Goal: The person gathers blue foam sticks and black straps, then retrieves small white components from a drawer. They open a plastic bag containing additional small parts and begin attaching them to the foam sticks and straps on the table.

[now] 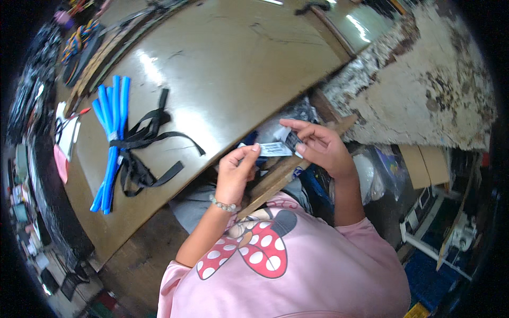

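Note:
My left hand (237, 168), a beaded bracelet at its wrist, pinches the left end of a small white printed label (274, 149). Dark blue material shows partly behind these fingers. My right hand (320, 146) is closed with thumb and fingers around a small black-and-white printed tag (290, 140), right beside the label's other end. Both hands are held close together in front of my body, just off the table's near edge. Left of them on the table lies a bundle of blue tubes (112, 143), with a black strap (143, 140) wrapped round its middle.
The brown table (228, 69) spreads out ahead and left. A wooden bar (273, 183) runs beneath my hands. Clear plastic bags (371, 175) and a cardboard box (423, 165) stand to the right. Multicoloured cord (79, 40) and scissors (62, 124) lie at the far left.

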The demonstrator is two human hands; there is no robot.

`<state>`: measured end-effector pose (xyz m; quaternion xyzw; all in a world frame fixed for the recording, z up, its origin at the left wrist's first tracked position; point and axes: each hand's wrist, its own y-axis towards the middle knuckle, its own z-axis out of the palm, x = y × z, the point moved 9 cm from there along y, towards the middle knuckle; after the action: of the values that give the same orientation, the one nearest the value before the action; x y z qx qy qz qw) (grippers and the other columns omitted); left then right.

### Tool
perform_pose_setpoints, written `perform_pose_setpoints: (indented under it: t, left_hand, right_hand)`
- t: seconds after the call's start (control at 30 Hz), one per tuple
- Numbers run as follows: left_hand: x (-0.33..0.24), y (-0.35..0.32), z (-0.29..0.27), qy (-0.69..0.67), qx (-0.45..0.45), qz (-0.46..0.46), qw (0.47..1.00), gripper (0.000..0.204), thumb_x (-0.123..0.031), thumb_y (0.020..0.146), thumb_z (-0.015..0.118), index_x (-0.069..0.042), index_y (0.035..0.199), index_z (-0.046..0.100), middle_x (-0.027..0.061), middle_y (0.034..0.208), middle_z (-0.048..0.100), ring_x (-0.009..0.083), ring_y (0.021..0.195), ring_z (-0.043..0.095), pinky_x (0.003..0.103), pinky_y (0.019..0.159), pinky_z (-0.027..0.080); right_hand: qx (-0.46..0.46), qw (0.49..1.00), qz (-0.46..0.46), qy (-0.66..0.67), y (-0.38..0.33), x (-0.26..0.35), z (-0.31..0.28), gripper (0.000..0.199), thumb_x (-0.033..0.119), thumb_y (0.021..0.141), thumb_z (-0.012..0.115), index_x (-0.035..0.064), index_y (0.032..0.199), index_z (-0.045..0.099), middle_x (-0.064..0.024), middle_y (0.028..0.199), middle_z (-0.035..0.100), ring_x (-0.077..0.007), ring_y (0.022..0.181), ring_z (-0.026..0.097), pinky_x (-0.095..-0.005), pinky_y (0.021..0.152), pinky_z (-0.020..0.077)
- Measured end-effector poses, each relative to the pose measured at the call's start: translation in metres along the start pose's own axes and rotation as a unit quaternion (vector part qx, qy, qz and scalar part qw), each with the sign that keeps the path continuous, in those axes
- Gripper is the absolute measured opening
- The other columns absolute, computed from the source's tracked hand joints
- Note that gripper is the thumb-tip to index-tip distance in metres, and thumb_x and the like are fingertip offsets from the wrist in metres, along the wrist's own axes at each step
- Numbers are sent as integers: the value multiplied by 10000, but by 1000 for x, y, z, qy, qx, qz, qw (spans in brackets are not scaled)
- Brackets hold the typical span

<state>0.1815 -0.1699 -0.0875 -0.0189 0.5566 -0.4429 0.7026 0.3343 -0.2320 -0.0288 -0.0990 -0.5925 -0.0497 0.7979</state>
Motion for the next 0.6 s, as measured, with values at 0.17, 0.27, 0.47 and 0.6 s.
perform_pose_setpoints:
  t: [0.17,0.27,0.47,0.6]
  left_hand:
    - [-17,-14,-16,10,-1,38,999,225,-179,859,611,-26,1025,611,-26,861,559,49,818,505,200,737,434]
    - [-60,-36,-8,30,27,236,971,327,-142,818,661,-43,1105,539,-37,877,533,29,739,473,183,639,409]
    - [-82,-43,-25,-13,-16,294,956,427,-134,856,604,-73,1244,436,-11,975,509,41,804,476,178,676,417]
    - [-84,-52,-39,-104,-15,313,944,674,-49,817,616,-110,1371,238,1,1016,448,59,879,464,197,743,416]
  right_hand:
    - [-21,993,111,-42,18,-20,41,139,38,817,619,-29,925,561,-73,788,594,-120,677,573,-234,615,473]
    - [-75,993,47,83,21,-5,58,121,19,831,588,-32,927,535,-75,811,593,-137,696,591,-250,642,499]
    - [-47,991,45,114,28,-10,105,148,27,841,598,-51,962,562,-95,892,627,-120,745,602,-235,697,502]
    - [-66,985,63,150,30,-22,132,142,25,852,582,-46,972,555,-97,876,626,-120,736,602,-238,690,506]
